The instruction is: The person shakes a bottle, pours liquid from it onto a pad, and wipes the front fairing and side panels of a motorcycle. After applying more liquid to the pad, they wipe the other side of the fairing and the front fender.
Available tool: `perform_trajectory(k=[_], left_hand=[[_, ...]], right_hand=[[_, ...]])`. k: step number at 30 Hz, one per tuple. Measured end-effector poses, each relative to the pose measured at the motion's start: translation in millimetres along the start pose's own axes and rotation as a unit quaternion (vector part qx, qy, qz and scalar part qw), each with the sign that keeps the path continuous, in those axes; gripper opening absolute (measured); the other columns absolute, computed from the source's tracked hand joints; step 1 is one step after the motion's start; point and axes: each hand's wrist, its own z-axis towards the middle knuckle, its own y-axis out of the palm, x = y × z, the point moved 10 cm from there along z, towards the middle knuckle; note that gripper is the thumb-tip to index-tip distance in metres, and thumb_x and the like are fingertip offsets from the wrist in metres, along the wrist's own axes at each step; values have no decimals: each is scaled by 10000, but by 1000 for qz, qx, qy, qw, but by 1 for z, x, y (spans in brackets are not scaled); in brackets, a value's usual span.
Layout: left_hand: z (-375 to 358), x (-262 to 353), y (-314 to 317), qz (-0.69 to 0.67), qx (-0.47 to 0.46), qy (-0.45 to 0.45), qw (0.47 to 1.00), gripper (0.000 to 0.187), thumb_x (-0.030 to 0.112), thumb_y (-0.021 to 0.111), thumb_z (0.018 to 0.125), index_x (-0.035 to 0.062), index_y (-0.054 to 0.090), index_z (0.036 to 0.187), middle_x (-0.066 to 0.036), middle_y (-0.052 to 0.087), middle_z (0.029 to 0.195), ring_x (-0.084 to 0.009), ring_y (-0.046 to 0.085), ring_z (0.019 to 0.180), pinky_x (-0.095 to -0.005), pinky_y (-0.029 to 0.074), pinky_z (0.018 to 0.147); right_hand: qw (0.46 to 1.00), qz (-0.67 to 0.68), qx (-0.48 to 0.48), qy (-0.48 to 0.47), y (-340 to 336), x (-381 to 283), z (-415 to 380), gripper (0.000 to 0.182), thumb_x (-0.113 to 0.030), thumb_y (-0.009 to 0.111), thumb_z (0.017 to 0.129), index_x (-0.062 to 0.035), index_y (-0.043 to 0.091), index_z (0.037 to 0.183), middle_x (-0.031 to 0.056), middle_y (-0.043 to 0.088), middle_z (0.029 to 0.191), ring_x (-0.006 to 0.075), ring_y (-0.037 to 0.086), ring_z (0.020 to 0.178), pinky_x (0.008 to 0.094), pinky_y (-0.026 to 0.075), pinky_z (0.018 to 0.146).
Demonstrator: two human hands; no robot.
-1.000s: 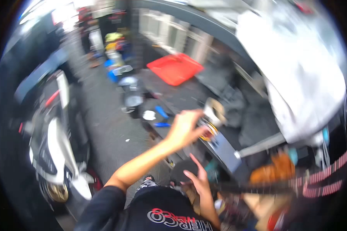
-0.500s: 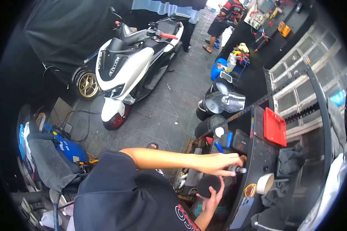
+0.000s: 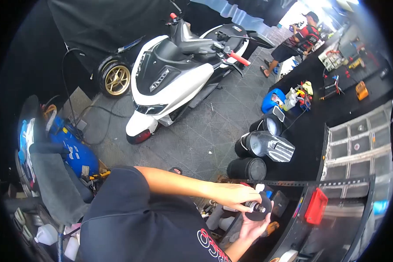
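Note:
My left hand [image 3: 238, 196] is closed around a small dark ribbed cylinder [image 3: 255, 206] with a shiny silver tip; its exact kind I cannot tell. The cylinder overlaps the face of a round black pad [image 3: 263, 214]. From below, my right hand [image 3: 255, 227] grips that pad by its edge, fingers showing at its right side. Both hands are close together over a cluttered shelf at the bench, where a white cap [image 3: 260, 187] and a blue item [image 3: 269, 194] lie just behind the pad.
A white and black scooter [image 3: 174, 76] stands ahead on the tiled floor. Black buckets [image 3: 247, 169] line the right side, near a blue jug [image 3: 273, 100]. A red tray [image 3: 316, 206] sits on the bench. Another person [image 3: 299, 43] stands at the back.
My left hand has brought the cylinder from beyond the pad to over its face. My right hand has shifted right with the pad. The camera view has turned, so the scooter appears further right.

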Motion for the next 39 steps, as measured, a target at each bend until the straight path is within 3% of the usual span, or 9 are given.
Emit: perform_trajectory(k=[4,7,10,11,15,20,24,35,39], left_hand=[[-7,-1,-40,-49,23,-43,998,435,289,687,974,20,563,1292,-195,646,1091,-358,656,1000,-445,532,866],[-19,-8,-58,-62,36,-71,995,457,300,691,974,19,561,1311,-189,661,1117,-361,673,978,-440,545,846],[-32,-15,-88,-32,93,-55,994,463,302,693,977,21,568,1323,-182,669,1124,-354,689,956,-437,557,837],[-37,-17,-97,-23,95,-77,992,450,299,691,979,22,576,1315,-180,672,1113,-350,691,951,-436,558,834],[-63,-15,-129,3,126,-112,986,419,272,720,962,29,608,1285,-166,681,1079,-326,700,942,-421,566,820],[-101,2,-164,133,170,-109,970,406,236,794,895,32,663,1221,-123,710,1041,-290,716,918,-376,587,813],[-130,13,-182,172,173,-120,962,417,204,832,849,20,670,1186,-132,717,1041,-286,722,934,-378,598,818],[-157,61,-168,189,334,-112,916,437,149,833,830,0,658,1202,-136,709,1102,-297,712,976,-384,598,836],[-162,76,-144,201,370,-108,901,453,133,844,816,-1,655,1206,-137,717,1097,-302,718,968,-388,598,841]], right_hand=[[997,31,-18,63,38,9,18,722,-479,494,990,-191,289,1619,208,494,1506,336,632,1214,422,652,637],[971,42,-202,119,100,19,19,758,-513,516,954,-215,312,1620,210,493,1497,344,483,1403,520,474,1095],[978,25,-158,136,108,44,35,790,-511,471,957,-76,321,1599,208,513,1495,342,490,1397,483,481,1086],[975,48,-149,158,117,53,36,779,-509,470,961,-77,330,1593,192,531,1475,340,491,1393,504,386,1174],[966,-15,-196,170,148,72,51,782,-440,540,940,-37,342,1580,218,565,1417,346,549,1321,457,410,1157],[933,-213,-289,13,235,37,96,919,-509,595,894,-8,308,1608,186,614,1352,240,658,1035,325,546,836],[850,-340,-375,-144,323,-10,92,931,-465,582,877,-10,268,1626,141,631,1360,157,620,1014,275,496,837],[804,-387,-442,86,276,143,88,840,-109,518,866,-150,245,1660,135,619,1249,187,615,1055,315,533,897],[789,-345,-497,-109,330,71,88,871,-133,550,861,-111,208,1662,157,599,1277,212,612,1084,346,540,905]])
